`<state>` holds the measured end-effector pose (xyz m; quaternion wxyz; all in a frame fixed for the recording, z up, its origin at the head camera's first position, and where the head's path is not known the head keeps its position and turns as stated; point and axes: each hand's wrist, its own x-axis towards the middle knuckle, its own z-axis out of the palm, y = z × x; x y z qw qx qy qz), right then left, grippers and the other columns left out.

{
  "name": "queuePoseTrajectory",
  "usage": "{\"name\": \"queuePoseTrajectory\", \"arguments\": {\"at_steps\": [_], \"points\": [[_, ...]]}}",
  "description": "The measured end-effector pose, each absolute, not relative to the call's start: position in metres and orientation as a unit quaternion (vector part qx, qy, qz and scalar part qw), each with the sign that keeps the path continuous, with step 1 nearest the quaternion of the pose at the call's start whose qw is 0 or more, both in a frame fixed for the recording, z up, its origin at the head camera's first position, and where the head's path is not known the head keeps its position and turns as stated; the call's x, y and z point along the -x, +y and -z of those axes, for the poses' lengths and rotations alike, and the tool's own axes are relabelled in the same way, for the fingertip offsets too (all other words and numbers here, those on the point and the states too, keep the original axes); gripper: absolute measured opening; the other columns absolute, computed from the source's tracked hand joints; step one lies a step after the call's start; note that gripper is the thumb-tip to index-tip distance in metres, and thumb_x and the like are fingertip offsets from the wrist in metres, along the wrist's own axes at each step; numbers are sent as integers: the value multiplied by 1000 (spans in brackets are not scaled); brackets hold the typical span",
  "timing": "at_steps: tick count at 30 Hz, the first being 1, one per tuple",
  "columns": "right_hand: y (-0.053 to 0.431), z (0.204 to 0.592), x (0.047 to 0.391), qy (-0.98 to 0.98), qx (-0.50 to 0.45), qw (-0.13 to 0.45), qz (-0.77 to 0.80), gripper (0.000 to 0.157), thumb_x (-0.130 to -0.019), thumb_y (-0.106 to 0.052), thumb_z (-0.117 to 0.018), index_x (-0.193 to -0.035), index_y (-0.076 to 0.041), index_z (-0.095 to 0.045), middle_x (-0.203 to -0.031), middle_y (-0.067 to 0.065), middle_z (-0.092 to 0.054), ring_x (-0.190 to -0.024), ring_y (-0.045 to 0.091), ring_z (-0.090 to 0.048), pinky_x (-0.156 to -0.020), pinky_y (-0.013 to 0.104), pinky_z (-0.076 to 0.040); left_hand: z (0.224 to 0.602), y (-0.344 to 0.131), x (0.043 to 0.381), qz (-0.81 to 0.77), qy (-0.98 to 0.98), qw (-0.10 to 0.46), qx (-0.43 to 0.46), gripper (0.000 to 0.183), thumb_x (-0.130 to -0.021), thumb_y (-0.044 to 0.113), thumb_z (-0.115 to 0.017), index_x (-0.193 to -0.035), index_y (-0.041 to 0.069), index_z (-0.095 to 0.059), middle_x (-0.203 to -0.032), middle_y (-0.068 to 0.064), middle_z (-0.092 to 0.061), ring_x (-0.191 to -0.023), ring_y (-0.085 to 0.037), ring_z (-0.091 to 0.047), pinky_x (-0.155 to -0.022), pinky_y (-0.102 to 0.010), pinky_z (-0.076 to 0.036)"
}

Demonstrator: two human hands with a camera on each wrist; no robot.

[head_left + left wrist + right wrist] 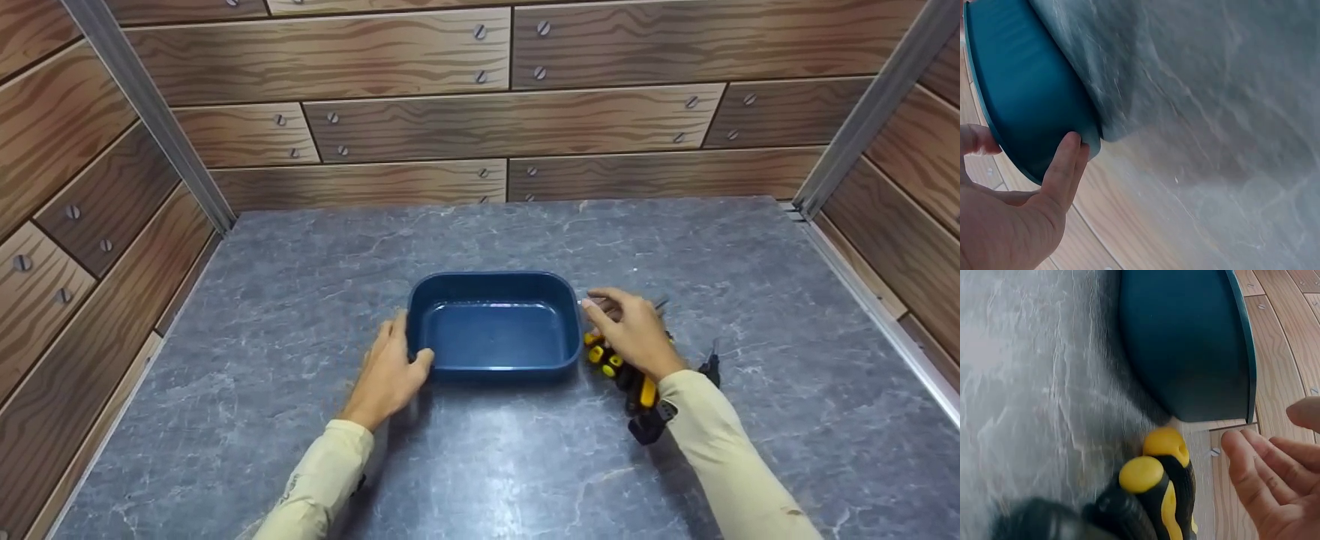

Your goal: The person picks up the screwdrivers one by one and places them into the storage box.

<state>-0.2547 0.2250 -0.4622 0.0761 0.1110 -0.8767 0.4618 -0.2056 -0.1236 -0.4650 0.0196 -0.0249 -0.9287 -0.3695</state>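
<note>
A blue rectangular plastic tub [495, 369] stands upright on the grey marbled table, and its inside shows bare. At its left end my left hand [386, 375] holds the wall, thumb at the rim. In the left wrist view the fingers [1061, 163] of that hand lie against the tub's outer side. My right hand [636, 334] hovers just off the tub's right end, fingers loosely bent and holding nothing. Beneath and beside it lies a cluster of screwdrivers [611, 365] with yellow-and-black handles, partly hidden by the hand and wrist; two rounded yellow handle ends [1141, 474] show closely in the right wrist view.
A black-handled tool [710, 369] with a thin metal shaft lies right of the right wrist. Wood-patterned panels [420, 127] close off the back and sides, with metal posts [150, 112] at the corners. Marbled tabletop [315, 262] surrounds the tub.
</note>
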Motion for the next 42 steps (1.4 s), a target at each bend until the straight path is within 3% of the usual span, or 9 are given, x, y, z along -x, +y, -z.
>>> {"name": "queuePoseTrajectory", "arguments": {"at_steps": [4, 8, 12, 16, 19, 27, 34, 39, 42], "points": [[222, 463, 255, -895, -101, 62, -430, 48, -100, -32, -66, -131, 4, -64, -87, 10, -73, -72, 20, -68, -67, 29, -54, 464, -119, 202, 361, -932, 17, 30, 78, -97, 27, -60, -159, -1, -23, -155, -22, -37, -135, -41, -46, -112, -54, -37], [219, 463, 254, -901, -95, 52, -419, 46, -97, -25, -69, -132, 5, -63, -83, 7, -70, -74, 18, -64, -69, 31, -53, 462, -113, 202, 350, -936, 12, 42, 83, -97, 32, -60, -160, -1, -18, -160, -24, -30, -142, -42, -37, -116, -55, -31], [219, 464, 254, -902, -93, 65, -417, 41, -94, -11, -71, -129, 8, -64, -78, 7, -68, -67, 16, -61, -62, 24, -50, 463, -108, 203, 320, -945, 14, 71, 97, -97, 55, -57, -161, -1, -10, -167, -21, -13, -151, -38, -20, -121, -52, -21], [220, 465, 254, -896, -96, 71, -427, 40, -93, -7, -70, -128, 11, -64, -76, 7, -68, -63, 14, -59, -56, 20, -48, 467, -107, 207, 280, -954, 8, 105, 121, -85, 84, -47, -161, 2, -1, -168, -13, 6, -155, -30, 1, -124, -50, -12], [221, 466, 252, -891, -97, 70, -437, 40, -93, -6, -70, -128, 11, -63, -76, 8, -68, -61, 14, -59, -55, 20, -49, 471, -107, 212, 247, -959, 8, 134, 131, -78, 91, -46, -161, 1, 0, -168, -14, 10, -155, -28, 7, -124, -46, -8], [223, 469, 249, -887, -95, 68, -446, 41, -93, -7, -71, -130, 9, -63, -76, 8, -69, -57, 12, -59, -53, 22, -50, 479, -108, 222, 166, -966, 45, 195, 142, -70, 93, -53, -159, -6, -5, -167, -23, 2, -154, -32, 3, -124, -41, -8], [222, 469, 247, -888, -103, 55, -445, 42, -96, -13, -71, -133, 6, -62, -80, 8, -70, -61, 14, -62, -56, 24, -53, 481, -111, 221, 127, -962, 96, 222, 135, -75, 88, -57, -155, -13, -18, -163, -31, -14, -153, -39, -13, -122, -45, -20], [227, 464, 246, -893, -99, 64, -434, 43, -98, -25, -69, -131, 2, -65, -88, 10, -72, -64, 17, -63, -56, 24, -51, 479, -114, 221, 128, -965, 79, 213, 135, -75, 88, -56, -156, -12, -16, -164, -30, -10, -153, -39, -9, -122, -45, -20], [237, 462, 243, -894, -87, 102, -427, 37, -98, -21, -69, -125, 3, -68, -91, 13, -73, -68, 20, -64, -58, 22, -50, 478, -116, 221, 124, -968, 73, 206, 135, -75, 88, -55, -156, -12, -15, -164, -30, -9, -153, -39, -8, -122, -45, -18]]}}
